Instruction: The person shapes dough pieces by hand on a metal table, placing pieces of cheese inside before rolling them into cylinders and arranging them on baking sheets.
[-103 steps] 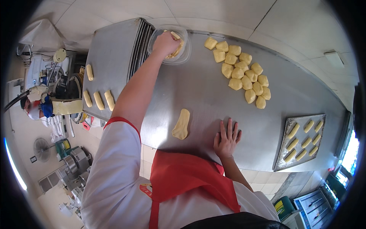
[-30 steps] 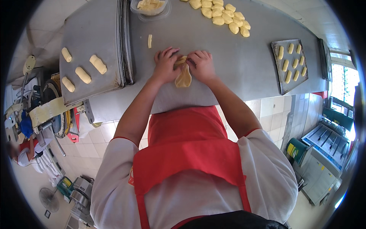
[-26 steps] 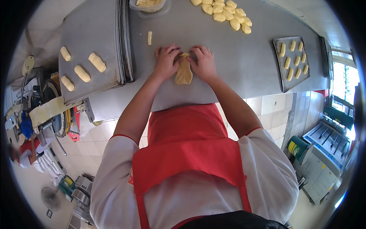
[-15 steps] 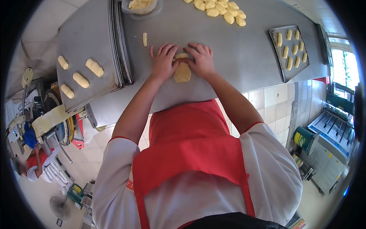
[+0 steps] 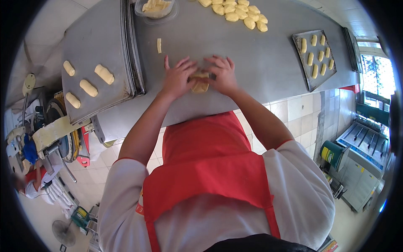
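A flat piece of dough (image 5: 200, 87), partly rolled over at its far end, lies on the metal table in front of me. My left hand (image 5: 179, 77) grips its left side with thumb and near fingers, the outer fingers spread. Across from it, my right hand (image 5: 222, 74) does the same at the right side, its fingers curved over the table. Motion blur and the hands hide part of the roll and the fingertips. Beyond my left hand lies a pale thin strip (image 5: 159, 45).
Stacked metal trays (image 5: 100, 50) at left carry several dough rolls. A plastic tub (image 5: 155, 9) of pale strips stands at the far left, with dough balls (image 5: 239, 12) at the back. Another baking tray (image 5: 312, 77) with rolls lies right. A co-worker (image 5: 35, 180) is at lower left.
Both hands have come slightly toward me along the dough. The dough's flat part is shorter, its far end rolled nearer to me.
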The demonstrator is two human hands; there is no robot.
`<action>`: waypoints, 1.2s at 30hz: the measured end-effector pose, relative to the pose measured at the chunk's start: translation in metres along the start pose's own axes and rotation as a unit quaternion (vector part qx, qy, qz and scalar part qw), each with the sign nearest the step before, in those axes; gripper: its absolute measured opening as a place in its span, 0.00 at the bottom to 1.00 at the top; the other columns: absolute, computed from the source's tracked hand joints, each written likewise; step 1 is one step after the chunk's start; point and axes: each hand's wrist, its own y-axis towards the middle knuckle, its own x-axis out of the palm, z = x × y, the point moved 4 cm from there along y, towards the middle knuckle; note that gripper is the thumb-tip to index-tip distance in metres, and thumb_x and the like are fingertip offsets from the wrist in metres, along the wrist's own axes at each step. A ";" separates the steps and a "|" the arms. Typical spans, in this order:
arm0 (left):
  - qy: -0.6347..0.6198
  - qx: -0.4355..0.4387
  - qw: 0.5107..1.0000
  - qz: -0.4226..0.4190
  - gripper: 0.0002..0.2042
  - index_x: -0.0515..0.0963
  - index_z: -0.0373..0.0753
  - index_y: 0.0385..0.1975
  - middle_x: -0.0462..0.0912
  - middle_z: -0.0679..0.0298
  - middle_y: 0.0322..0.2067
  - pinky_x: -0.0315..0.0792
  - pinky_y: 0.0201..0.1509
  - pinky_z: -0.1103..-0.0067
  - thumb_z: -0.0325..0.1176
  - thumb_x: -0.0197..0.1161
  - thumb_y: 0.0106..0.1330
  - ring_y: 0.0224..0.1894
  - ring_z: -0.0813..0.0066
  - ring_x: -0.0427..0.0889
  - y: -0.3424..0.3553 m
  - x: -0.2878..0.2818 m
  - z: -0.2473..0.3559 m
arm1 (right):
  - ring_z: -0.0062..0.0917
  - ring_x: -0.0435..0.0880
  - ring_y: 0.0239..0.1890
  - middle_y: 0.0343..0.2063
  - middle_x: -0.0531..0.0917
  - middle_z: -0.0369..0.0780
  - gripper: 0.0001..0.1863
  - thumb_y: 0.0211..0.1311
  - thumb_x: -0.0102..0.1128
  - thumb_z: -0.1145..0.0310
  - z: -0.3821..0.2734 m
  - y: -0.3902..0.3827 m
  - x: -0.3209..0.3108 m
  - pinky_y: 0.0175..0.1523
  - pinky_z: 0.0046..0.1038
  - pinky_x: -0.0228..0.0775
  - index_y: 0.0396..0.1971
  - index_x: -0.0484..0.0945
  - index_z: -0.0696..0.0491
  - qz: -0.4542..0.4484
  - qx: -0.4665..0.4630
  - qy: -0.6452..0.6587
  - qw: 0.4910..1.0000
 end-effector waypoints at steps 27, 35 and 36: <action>0.023 0.035 0.999 0.022 0.28 0.79 0.60 0.69 0.71 0.73 0.77 0.31 0.80 0.31 0.52 0.71 0.69 0.81 0.65 0.64 -0.022 0.015 0.012 | 0.37 0.59 0.83 0.78 0.69 0.26 0.25 0.63 0.74 0.44 0.004 -0.025 0.006 0.82 0.63 0.43 0.59 0.86 0.31 -0.037 -0.014 -0.012 0.999; 0.031 0.007 0.999 -0.033 0.28 0.78 0.61 0.71 0.64 0.70 0.81 0.29 0.81 0.32 0.56 0.68 0.71 0.85 0.59 0.55 -0.036 0.013 0.014 | 0.37 0.58 0.84 0.79 0.67 0.26 0.26 0.63 0.74 0.44 0.001 -0.032 0.005 0.83 0.62 0.43 0.61 0.85 0.30 -0.090 -0.022 -0.016 0.996; 0.045 0.014 0.999 -0.001 0.28 0.78 0.61 0.71 0.64 0.70 0.81 0.29 0.81 0.31 0.56 0.68 0.71 0.85 0.59 0.55 -0.030 0.012 0.013 | 0.37 0.58 0.84 0.79 0.67 0.26 0.27 0.63 0.74 0.43 0.000 -0.026 0.004 0.83 0.62 0.43 0.61 0.85 0.30 -0.056 -0.032 -0.019 0.998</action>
